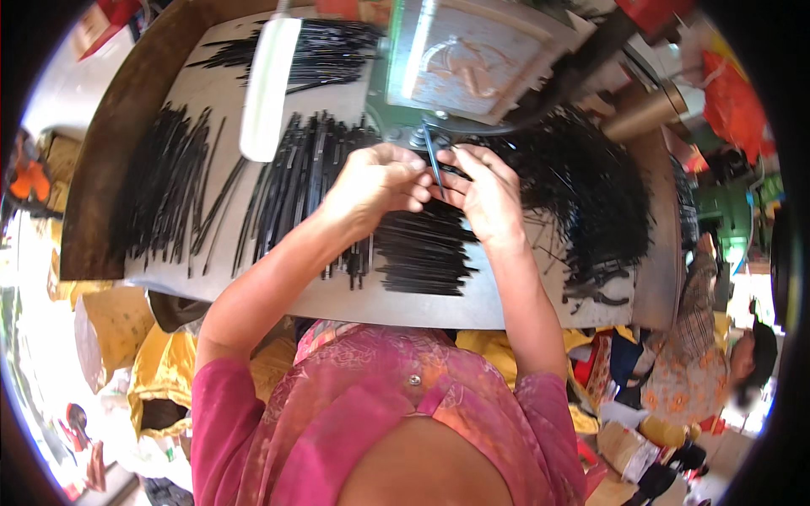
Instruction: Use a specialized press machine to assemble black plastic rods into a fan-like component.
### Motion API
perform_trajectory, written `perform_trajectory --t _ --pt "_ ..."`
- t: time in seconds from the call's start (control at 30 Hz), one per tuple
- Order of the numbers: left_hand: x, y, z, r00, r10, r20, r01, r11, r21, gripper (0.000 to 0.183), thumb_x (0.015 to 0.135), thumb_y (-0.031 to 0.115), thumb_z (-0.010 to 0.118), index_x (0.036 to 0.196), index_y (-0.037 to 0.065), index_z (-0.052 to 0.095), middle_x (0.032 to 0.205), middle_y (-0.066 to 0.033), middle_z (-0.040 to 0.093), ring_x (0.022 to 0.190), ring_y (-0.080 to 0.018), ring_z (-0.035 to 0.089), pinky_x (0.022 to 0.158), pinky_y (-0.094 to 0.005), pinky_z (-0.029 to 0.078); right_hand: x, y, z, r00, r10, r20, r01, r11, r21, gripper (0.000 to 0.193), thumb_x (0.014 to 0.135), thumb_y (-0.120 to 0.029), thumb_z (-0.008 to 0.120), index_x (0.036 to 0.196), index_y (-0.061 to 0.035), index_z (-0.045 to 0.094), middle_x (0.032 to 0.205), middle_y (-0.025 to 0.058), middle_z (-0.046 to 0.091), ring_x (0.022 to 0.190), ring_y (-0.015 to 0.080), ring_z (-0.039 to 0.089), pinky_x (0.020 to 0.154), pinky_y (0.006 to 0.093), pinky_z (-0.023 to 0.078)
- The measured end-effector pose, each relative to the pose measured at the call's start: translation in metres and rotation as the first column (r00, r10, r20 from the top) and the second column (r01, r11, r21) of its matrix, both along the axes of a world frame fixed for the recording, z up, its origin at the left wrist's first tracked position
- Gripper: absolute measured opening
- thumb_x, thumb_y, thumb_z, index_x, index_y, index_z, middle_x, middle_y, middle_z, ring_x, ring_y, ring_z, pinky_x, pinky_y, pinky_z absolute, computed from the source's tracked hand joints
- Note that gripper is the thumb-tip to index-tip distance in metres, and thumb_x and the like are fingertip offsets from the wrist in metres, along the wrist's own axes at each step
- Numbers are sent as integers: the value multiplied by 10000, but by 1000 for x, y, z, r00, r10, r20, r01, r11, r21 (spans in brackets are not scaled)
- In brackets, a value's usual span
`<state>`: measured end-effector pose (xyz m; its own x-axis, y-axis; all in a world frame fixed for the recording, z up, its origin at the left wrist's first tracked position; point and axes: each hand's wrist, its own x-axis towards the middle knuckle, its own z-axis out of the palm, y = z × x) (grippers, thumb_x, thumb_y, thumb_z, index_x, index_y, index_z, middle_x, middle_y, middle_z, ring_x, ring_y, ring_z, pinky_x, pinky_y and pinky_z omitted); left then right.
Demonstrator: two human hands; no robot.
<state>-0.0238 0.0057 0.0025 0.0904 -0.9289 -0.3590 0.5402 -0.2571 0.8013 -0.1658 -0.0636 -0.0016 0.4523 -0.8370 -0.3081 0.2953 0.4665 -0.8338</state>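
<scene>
Thin dark strip (434, 160) is slanting between the two hands, over the middle of the metal worktable (405, 313) toward its far edge. The right hand (489, 192) is curling its fingers beside the strip's lower part, and the left hand (380, 187) is bringing its thumb and fingertips together just left of it; how firmly either is gripping, I cannot tell. Below the hands, a stack of black strips (423, 257) is lying crosswise near the near edge, while a lengthwise bundle (308, 164) is running beside and partly under the left forearm. Another bundle (164, 185) is spreading along the left edge, and a further pile (329, 51) is lying by the far edge. A tangled black heap (603, 194) is filling the right side, with pliers (606, 297) resting near the near right corner. Beyond the hands, a green machine (378, 99) is standing, and a white lamp (268, 93) is hanging over the far left part.
</scene>
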Motion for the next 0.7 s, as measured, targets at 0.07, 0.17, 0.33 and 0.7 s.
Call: perform_trajectory --t 0.07,0.17,0.33,0.7 --pt "3 -2 -5 1000 4 1 -4 1000 -23 114 779 76 542 824 -19 496 719 -97 583 586 -147 574 529 -243 486 0 0 1 1000 4 -1 -4 1000 16 199 820 -97 488 953 42 439 868 159 556 700 256 597 595 338 528" --pt "4 -4 -4 999 -41 -5 40 999 -11 110 791 91 541 835 0 498 729 -86 580 595 -137 571 524 -235 480 -3 -1 2 1000 8 -25 -8 1000 15 154 818 -103 495 909 19 468 842 133 558 680 228 598 569 311 529" --pt "5 -7 -5 998 -60 7 60 998 -10 111 801 107 537 840 10 500 728 -64 565 589 -127 558 521 -224 472 -5 -4 4 999 -13 -30 13 1000 8 159 812 -104 503 892 31 473 806 127 554 622 197 594 517 284 529" --pt "11 0 8 980 -75 186 88 994 -63 108 775 116 574 777 10 550 657 -47 568 524 -99 533 462 -205 432 -19 -7 16 950 237 -202 -267 953 -143 101 765 -71 561 809 14 529 702 76 561 527 115 556 434 213 472"
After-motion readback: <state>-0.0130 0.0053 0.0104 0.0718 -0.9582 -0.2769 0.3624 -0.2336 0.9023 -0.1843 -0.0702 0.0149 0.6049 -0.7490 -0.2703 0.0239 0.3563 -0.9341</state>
